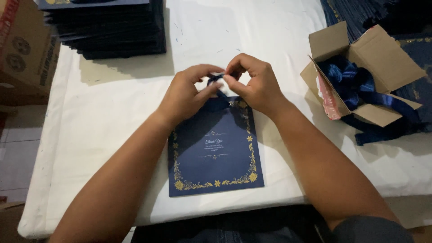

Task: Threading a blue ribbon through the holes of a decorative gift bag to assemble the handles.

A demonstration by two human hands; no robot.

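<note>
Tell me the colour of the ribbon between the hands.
Dark blue ribbon, like the bag under it; head view.

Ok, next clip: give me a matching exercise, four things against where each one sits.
Things:
1. flat navy bag
2. stack of navy bags
3. open cardboard box
4. blue ribbon piece

Places:
A. far left of the white cloth
B. between the fingertips of both hands
C. right side, holding blue ribbons
D. centre, under the hands

Pairs: 1-D, 2-A, 3-C, 4-B
</note>
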